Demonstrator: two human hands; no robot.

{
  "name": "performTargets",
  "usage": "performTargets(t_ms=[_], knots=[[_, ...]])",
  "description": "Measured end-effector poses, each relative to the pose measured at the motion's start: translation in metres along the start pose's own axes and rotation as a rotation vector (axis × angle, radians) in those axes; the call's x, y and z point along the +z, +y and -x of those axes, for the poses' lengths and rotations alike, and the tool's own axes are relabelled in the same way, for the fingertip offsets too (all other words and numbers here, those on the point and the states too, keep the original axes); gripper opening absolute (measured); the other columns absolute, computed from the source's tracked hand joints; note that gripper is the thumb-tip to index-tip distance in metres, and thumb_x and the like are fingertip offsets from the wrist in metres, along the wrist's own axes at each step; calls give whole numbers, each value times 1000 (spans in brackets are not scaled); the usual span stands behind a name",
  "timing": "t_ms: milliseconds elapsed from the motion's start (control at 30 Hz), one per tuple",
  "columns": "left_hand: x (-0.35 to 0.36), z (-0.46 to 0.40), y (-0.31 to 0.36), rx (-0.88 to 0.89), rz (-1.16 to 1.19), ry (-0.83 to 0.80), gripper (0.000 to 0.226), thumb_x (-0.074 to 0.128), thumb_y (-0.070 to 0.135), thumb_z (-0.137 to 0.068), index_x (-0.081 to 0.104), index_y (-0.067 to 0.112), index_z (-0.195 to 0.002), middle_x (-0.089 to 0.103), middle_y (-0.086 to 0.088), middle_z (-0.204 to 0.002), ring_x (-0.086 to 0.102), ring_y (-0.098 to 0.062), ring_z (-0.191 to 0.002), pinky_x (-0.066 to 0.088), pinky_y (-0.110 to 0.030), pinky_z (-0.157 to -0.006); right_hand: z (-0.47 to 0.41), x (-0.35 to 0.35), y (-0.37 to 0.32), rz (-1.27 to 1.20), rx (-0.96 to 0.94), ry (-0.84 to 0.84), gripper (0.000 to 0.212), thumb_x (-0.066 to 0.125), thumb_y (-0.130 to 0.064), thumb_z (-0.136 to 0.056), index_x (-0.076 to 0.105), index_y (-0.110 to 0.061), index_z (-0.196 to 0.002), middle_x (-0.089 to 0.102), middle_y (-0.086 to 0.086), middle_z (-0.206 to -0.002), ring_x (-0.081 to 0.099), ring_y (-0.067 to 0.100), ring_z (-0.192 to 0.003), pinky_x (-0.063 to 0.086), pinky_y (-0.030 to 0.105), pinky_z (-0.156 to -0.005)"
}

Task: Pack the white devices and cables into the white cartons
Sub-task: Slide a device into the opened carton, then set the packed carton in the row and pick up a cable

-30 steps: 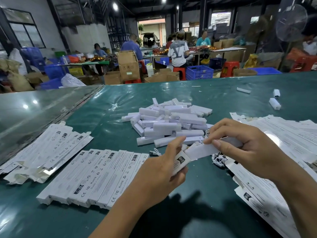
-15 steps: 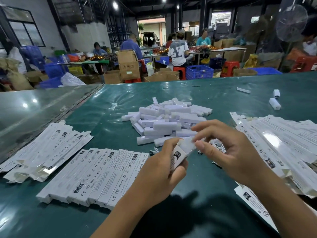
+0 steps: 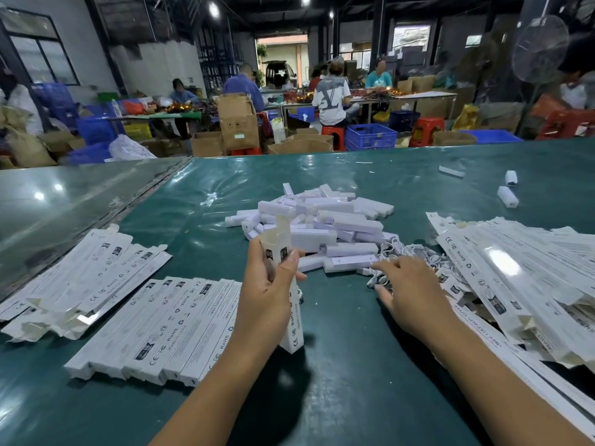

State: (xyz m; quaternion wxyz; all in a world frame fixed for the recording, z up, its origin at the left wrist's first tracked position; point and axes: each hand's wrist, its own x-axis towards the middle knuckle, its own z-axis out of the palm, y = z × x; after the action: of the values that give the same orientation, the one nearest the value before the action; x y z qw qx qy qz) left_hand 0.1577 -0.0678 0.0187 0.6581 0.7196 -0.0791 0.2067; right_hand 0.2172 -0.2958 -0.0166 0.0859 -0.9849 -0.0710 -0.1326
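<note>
Left hand (image 3: 267,294) pinches the upright, open-topped long white cardboard carton (image 3: 283,284); right hand (image 3: 409,291), fingers spread, reaches the tangled white cables (image 3: 409,252) just right.

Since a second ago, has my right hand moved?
Yes. The right hand left the carton and went right, to the cables beside the device pile.

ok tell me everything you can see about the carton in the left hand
The carton is a long, slim white cardboard box with black print: CE, FC and RoHS marks down one side and small dark logos near the top. It stands nearly upright, its bottom end on the green table. Its top end is open, with a flap sticking up. The left hand grips its upper part, fingers curled round it.
</note>
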Motion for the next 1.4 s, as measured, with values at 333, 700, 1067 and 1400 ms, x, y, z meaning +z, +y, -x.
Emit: performTargets(t_ms=[333, 700, 1067, 1400], knots=[[-4, -4, -1, -59, 136, 66, 6, 58, 32, -101, 58, 37, -105, 72, 1, -96, 67, -16, -73, 56, -24, -63, -11, 6, -1, 65, 20, 113, 17, 58, -35, -100, 69, -24, -107, 59, 0, -106, 50, 25, -105, 36, 38, -92], [9, 8, 4, -63, 121, -88, 18, 81, 44, -78, 74, 30, -87, 69, 6, -70, 59, -10, -56, 49, -21, -56, 27, -49, -42, -1474, -244, -41, 17, 66, -13, -87, 60, 0, -96, 70, 10, -72, 68, 21, -62, 54, 26, -55], [-3, 5, 5, -59, 243, -319, 21, 81, 33, -77, 70, 16, -83, 62, -3, -71, 53, -17, -59, 49, -26, -59, 35, -56, -45, -1407, -418, -291, 35, 68, -21, -92, 70, -24, -127, 74, 14, -93, 73, 24, -80, 59, 31, -71], [7, 8, 7, 8, -4, -155, 14, 75, 47, -80, 67, 38, -88, 63, 16, -67, 56, 0, -59, 45, -14, -56, 35, -72, -40, -1286, -326, 104, 17, 76, -20, -79, 75, -15, -95, 75, 5, -78, 71, 16, -68, 55, 20, -67]])
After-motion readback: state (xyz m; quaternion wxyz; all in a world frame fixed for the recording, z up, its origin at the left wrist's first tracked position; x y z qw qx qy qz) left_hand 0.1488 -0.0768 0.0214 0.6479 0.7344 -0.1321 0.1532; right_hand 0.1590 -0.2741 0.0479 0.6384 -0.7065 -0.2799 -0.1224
